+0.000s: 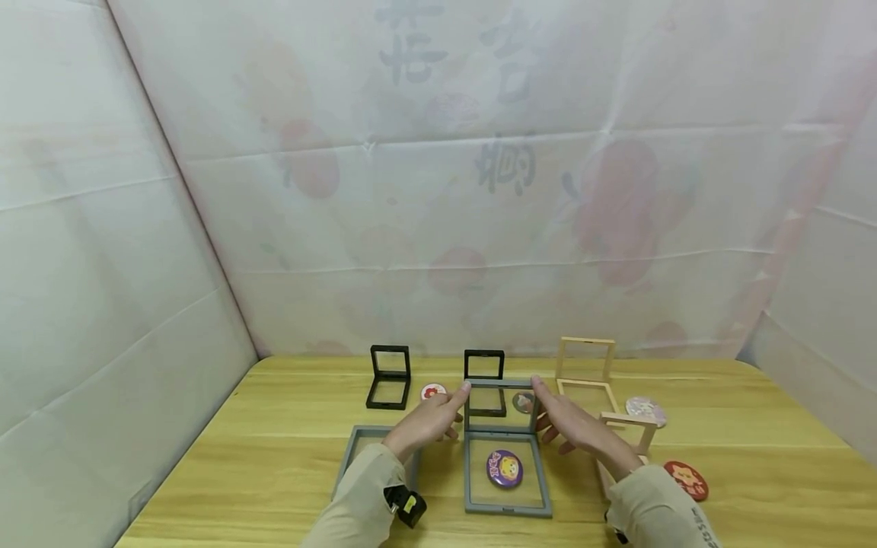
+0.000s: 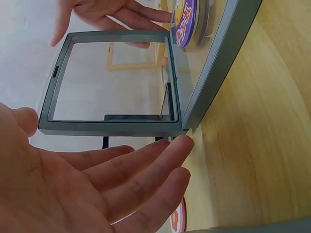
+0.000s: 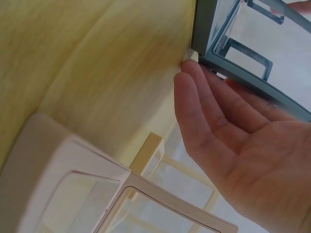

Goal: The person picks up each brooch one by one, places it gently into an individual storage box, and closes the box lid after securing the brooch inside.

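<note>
We saw a grey, square, hinged plastic frame (image 1: pixel 502 436) open on the yellow wood-grain table (image 1: pixel 219 464), its lid upright. On its clear lower panel lay a round, glossy purple badge (image 1: pixel 505 468) with a yellow cartoon animal and pale lettering. We noted the left hand (image 1: pixel 427 422) and right hand (image 1: pixel 569 422) flanking the lid, fingers extended rather than clamped, thumbs at its top corners.
</note>
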Demonstrator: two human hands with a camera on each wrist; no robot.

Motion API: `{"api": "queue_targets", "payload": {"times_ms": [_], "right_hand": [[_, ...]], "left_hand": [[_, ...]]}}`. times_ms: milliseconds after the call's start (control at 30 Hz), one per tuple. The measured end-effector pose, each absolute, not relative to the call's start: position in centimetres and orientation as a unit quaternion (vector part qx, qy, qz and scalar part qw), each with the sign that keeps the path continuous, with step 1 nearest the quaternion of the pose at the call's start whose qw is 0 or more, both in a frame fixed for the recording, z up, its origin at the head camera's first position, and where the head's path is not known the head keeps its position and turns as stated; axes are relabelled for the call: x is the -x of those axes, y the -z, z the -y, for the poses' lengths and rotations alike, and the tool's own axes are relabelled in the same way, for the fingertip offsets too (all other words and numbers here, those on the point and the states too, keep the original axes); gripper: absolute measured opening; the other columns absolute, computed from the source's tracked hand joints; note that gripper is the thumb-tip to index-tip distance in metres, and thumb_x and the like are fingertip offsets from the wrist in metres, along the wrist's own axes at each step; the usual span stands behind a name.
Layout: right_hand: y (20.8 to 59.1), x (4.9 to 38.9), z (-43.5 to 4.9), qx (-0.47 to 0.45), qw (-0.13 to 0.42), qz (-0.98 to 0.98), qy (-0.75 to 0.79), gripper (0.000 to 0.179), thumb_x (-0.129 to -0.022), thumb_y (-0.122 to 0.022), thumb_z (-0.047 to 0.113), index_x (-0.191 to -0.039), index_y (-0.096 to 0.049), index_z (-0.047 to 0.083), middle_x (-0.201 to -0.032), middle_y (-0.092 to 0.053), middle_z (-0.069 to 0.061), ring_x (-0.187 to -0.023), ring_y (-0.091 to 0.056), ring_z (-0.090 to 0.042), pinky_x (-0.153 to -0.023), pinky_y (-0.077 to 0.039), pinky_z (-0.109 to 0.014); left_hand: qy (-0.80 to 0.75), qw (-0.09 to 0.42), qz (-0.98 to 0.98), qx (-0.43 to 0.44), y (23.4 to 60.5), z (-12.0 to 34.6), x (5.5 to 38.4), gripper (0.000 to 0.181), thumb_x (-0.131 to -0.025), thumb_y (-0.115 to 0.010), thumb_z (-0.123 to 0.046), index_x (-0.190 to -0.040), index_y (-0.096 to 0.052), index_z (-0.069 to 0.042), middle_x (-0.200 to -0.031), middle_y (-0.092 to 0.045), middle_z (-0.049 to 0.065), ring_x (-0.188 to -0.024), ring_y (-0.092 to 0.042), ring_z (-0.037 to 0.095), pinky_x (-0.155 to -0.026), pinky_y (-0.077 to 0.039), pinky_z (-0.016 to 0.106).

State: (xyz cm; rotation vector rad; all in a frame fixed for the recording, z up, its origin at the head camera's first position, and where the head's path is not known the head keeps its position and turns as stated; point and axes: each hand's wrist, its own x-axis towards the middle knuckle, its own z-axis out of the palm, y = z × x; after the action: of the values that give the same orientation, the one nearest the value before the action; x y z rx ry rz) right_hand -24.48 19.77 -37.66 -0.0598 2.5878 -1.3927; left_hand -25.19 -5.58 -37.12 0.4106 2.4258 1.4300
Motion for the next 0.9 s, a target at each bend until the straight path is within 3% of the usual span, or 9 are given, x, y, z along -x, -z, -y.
{"api": "queue_targets", "payload": {"times_ms": [500, 733, 900], "right_hand": [[37.6, 24.6, -19.9, 0.017, 0.118, -0.87, 0.478, 0.074, -0.106, -0.03, 0.054, -0.12, -0.061, -0.011, -0.106, -0.069, -0.019, -0.086, -0.065, -0.028, -0.067, -0.055, -0.047], [37.4, 24.7, -20.7, 0.04, 0.156, -0.853, 0.497, 0.072, -0.104, -0.032, 0.055, -0.117, -0.063, -0.009, -0.107, -0.067, -0.016, -0.089, -0.062, -0.027, -0.067, -0.055, -0.045], [37.5, 24.8, -21.5, 0.072, 0.176, -0.84, 0.508, 0.074, -0.103, -0.034, 0.054, -0.131, -0.055, -0.011, -0.113, -0.066, -0.016, -0.092, -0.062, -0.027, -0.069, -0.056, -0.045]], "left_hand": [[-0.501, 0.155, -0.841, -0.135, 37.3, 5.3, 25.6, 0.082, -0.105, -0.03, -0.064, -0.139, -0.05, 0.009, -0.114, -0.066, 0.015, -0.091, -0.068, 0.028, -0.083, -0.054, 0.048], [-0.505, 0.188, -0.83, -0.145, 37.4, 5.6, 25.9, 0.086, -0.102, -0.032, -0.068, -0.139, -0.052, 0.007, -0.12, -0.066, 0.016, -0.097, -0.068, 0.03, -0.085, -0.054, 0.05], [-0.5, 0.214, -0.822, -0.166, 37.6, 6.1, 26.3, 0.086, -0.101, -0.032, -0.069, -0.135, -0.056, 0.006, -0.122, -0.065, 0.017, -0.099, -0.067, 0.03, -0.088, -0.052, 0.051]]}}
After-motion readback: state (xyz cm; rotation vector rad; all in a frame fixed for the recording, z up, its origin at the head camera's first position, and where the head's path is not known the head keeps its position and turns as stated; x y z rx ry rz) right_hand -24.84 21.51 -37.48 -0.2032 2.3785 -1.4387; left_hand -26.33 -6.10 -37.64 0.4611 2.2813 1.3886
